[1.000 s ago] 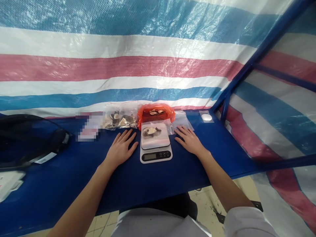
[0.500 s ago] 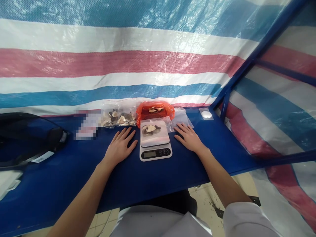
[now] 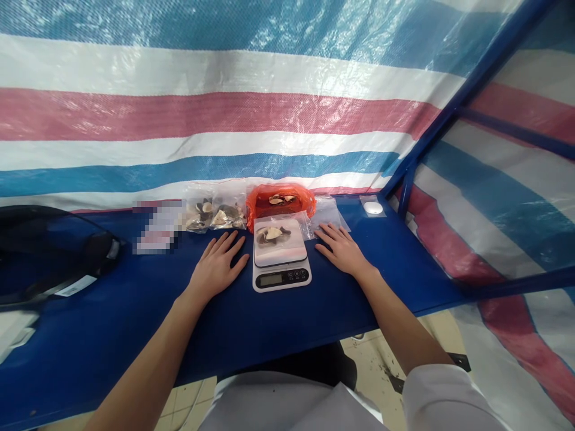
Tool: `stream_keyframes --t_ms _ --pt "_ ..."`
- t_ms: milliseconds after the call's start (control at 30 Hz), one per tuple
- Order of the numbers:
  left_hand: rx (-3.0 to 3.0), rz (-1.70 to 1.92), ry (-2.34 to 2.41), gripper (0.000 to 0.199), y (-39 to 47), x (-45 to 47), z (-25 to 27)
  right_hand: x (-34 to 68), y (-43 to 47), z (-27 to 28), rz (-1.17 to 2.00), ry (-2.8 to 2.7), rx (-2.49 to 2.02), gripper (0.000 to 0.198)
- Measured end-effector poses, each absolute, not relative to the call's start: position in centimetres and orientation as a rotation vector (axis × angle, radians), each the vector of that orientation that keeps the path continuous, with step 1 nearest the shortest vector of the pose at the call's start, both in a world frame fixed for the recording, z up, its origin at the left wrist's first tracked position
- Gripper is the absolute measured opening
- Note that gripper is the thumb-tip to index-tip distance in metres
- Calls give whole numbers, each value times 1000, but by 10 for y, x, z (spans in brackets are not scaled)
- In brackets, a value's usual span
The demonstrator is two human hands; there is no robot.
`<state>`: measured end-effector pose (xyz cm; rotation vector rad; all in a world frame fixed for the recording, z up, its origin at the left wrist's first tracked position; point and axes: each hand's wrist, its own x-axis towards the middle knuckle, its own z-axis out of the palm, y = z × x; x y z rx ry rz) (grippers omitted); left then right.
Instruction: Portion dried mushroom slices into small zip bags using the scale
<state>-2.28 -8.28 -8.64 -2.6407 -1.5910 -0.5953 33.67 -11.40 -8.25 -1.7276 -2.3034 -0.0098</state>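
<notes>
A white digital kitchen scale (image 3: 282,257) stands between my hands on the blue table (image 3: 251,329). On its pan lies a clear bag with dark and cream dried pieces (image 3: 272,234), which look like mushroom or shell bits. My left hand (image 3: 218,263) rests flat to the left of the scale, fingers spread, holding nothing. To the right, my right hand (image 3: 342,246) also lies flat with fingers apart, its tips close to an empty clear zip bag (image 3: 332,211). Behind the scale sits an open orange plastic bag (image 3: 256,206) with a few similar pieces inside.
Two filled clear bags (image 3: 228,215) lie left of the orange bag. A round white object (image 3: 372,208) is at the back right. At the far left are a black strapped item (image 3: 54,257) and a white box (image 3: 15,329). Striped sheeting (image 3: 202,114) and a blue frame (image 3: 449,114) bound the table.
Both hands stay in place on the table. The whole view has shifted very slightly; nothing has been taken up or let go.
</notes>
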Motion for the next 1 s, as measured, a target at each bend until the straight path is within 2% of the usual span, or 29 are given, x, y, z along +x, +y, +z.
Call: stream_keyframes --t_ms 200,367,533,667,1000 --pt "-2615 -593 -1583 61 -82 -22 -84 335 -114 -78 -77 -2306 -1721 48" --pt "-2627 -821 -1517 48 -82 -18 -72 334 -115 -64 -57 -2223 -1645 43" --pt "-2669 -1068 -1450 42 -80 -5 -55 321 -112 -46 253 -1897 -1548 39" --pt "-2781 -1100 -1404 43 -74 9 -47 304 -99 -44 570 -1588 -1444 33" --pt "-2915 -1036 -1331 46 -71 21 -48 287 -79 -53 952 -1179 -1265 49"
